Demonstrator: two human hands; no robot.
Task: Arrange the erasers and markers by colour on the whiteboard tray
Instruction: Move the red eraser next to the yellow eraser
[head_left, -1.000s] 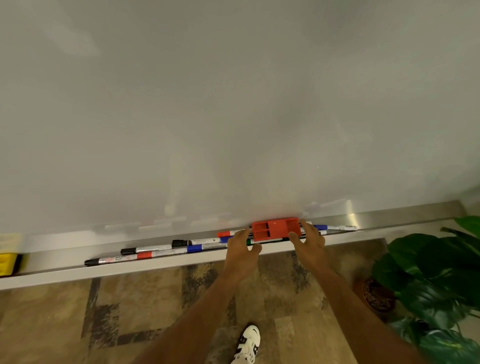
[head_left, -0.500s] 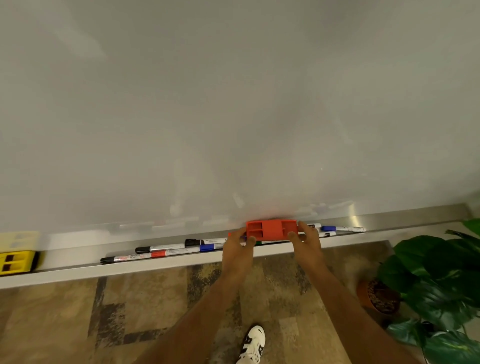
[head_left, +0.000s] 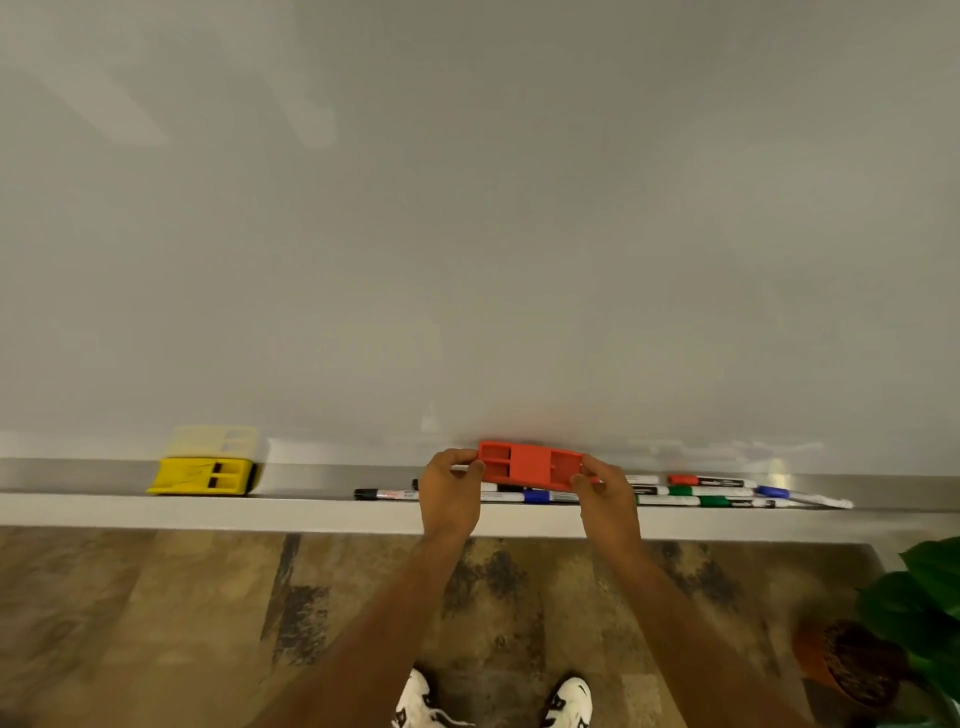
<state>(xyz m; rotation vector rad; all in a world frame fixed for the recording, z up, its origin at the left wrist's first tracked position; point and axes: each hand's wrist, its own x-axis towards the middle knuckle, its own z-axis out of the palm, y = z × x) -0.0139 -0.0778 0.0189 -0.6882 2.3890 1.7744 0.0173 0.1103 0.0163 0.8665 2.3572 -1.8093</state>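
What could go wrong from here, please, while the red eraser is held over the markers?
1. The red eraser is pinched only at its ends by the left hand and right hand; a slip could drop it onto the markers below.
2. Those markers lie loose near the whiteboard tray front edge; a knock might roll one off onto the floor.
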